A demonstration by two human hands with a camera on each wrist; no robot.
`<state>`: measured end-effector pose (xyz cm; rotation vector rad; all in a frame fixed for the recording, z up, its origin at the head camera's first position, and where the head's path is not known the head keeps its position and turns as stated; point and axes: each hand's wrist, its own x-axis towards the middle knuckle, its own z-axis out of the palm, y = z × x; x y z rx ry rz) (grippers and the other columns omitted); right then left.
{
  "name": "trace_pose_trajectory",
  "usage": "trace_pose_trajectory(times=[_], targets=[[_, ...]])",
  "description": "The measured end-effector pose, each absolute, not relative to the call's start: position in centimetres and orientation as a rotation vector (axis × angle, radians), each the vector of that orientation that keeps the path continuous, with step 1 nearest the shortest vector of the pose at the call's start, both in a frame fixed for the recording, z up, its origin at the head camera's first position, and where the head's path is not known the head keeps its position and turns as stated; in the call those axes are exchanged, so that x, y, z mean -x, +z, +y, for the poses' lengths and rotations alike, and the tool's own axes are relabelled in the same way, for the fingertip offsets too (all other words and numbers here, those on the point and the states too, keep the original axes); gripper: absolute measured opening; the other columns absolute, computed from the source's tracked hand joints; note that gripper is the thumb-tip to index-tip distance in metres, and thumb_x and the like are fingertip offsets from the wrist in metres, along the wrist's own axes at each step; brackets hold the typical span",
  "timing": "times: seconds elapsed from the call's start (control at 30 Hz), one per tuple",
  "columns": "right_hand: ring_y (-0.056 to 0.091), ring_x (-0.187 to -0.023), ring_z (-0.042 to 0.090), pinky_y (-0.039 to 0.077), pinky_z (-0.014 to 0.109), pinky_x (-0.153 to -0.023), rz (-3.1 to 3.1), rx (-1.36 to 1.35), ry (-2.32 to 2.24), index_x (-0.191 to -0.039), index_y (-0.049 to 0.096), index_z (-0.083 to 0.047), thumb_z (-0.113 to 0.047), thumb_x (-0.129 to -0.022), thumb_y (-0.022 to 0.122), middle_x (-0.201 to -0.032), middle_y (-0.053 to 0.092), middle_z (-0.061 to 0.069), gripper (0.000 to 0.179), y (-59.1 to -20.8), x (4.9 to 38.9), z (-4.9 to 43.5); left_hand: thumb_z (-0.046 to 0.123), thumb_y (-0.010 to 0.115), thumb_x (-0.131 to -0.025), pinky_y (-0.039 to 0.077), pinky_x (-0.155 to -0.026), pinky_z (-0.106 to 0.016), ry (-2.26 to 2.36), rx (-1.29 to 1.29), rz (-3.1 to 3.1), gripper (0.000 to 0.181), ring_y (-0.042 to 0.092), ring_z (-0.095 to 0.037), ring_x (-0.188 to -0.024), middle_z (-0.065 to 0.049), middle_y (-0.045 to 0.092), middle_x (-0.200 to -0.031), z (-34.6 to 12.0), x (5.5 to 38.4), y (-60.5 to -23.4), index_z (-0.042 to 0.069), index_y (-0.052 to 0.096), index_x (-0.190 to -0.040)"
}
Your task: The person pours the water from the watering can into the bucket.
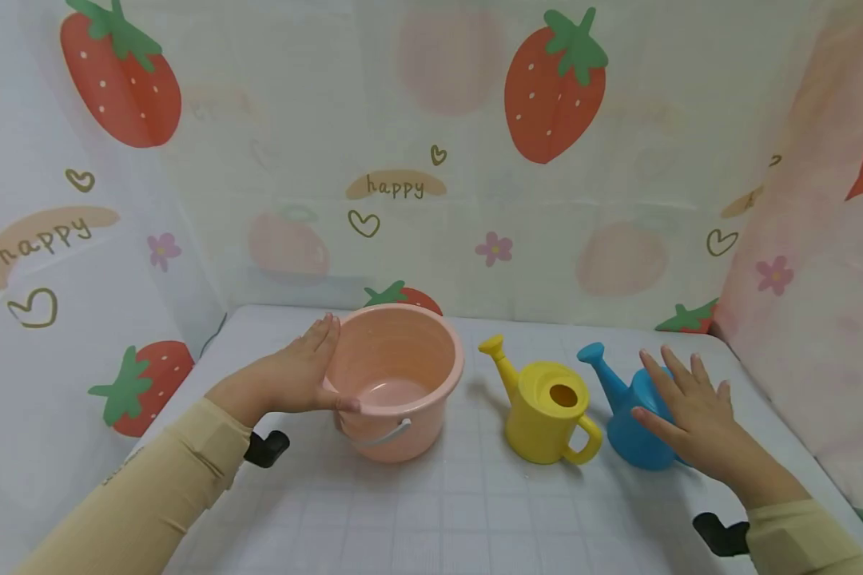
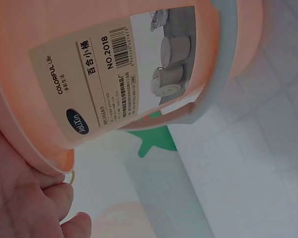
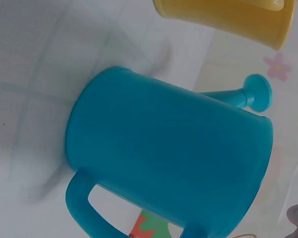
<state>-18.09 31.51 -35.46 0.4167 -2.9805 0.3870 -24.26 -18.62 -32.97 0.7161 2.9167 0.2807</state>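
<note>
The left grip (image 1: 298, 367), fingers straight and unclenched, rests on the left rim of a round, pale-pink plastic bucket (image 1: 424, 427), just left of the frame's centre. The right grip (image 1: 697, 415), spread and released, hovers over a blue plastic watering can (image 1: 636, 435) at centre right. Between bucket and blue can stands an upright yellow plastic watering can (image 1: 542, 423). All three stand on the white worktop (image 1: 374, 519); strawberry-printed cloth (image 1: 288, 136) fills the upper frame.
</note>
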Motion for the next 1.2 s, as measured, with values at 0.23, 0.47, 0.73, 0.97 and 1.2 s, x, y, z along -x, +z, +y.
trace_pose_trajectory(times=[0.23,0.47,0.73,0.97,1.2], targets=[[-0.018,-0.131,0.049,-0.012,0.074,-0.089,-2.963,-0.426,0.510,-0.148,0.000,-0.018,-0.045,-0.093,0.044,-0.150,-0.001,0.024,0.075,-35.3,18.1,30.9,0.082,0.050,-0.063,0.013,-0.109,-0.050,0.297,-0.690,2.910,0.132,-0.002,-0.036,-0.138,-0.024,-0.007,-0.150,-18.5,24.3,-32.9,-0.009,-0.003,-0.142],[-0.018,-0.132,0.047,-0.005,0.075,-0.091,-2.948,-0.489,0.666,-0.148,-0.001,-0.019,-0.039,-0.094,0.046,-0.151,-0.006,0.021,0.074,-35.0,18.0,29.9,0.082,0.050,-0.063,0.013,-0.109,-0.051,0.310,-0.676,2.907,0.131,-0.002,-0.036,-0.138,-0.024,-0.008,-0.150,-18.5,24.1,-32.8,-0.009,-0.003,-0.142],[-0.018,-0.134,0.041,0.007,0.078,-0.087,-2.957,-0.475,0.848,-0.147,-0.004,-0.029,-0.040,-0.094,0.047,-0.153,-0.011,0.011,0.074,-35.2,17.7,29.0,0.080,0.052,-0.064,0.014,-0.109,-0.050,0.318,-0.665,2.904,0.130,-0.002,-0.036,-0.138,-0.023,-0.008,-0.150,-18.4,24.2,-32.9,-0.009,-0.002,-0.142],[-0.006,-0.135,0.044,0.012,0.077,-0.087,-2.944,-0.468,0.974,-0.146,-0.006,-0.032,-0.038,-0.094,0.046,-0.153,-0.009,0.013,0.074,-35.4,17.8,28.6,0.081,0.050,-0.064,0.014,-0.109,-0.050,0.322,-0.660,2.899,0.131,-0.002,-0.036,-0.138,-0.023,-0.009,-0.150,-18.4,24.1,-32.7,-0.009,-0.003,-0.142],[0.002,-0.133,0.049,0.014,0.077,-0.087,-2.931,-0.443,1.180,-0.146,-0.006,-0.035,-0.036,-0.096,0.043,-0.153,0.000,0.016,0.070,-35.9,18.1,28.4,0.082,0.051,-0.063,0.014,-0.109,-0.050,0.325,-0.654,2.897,0.131,-0.001,-0.036,-0.138,-0.023,-0.008,-0.150,-18.4,23.9,-32.7,-0.008,-0.002,-0.142]])
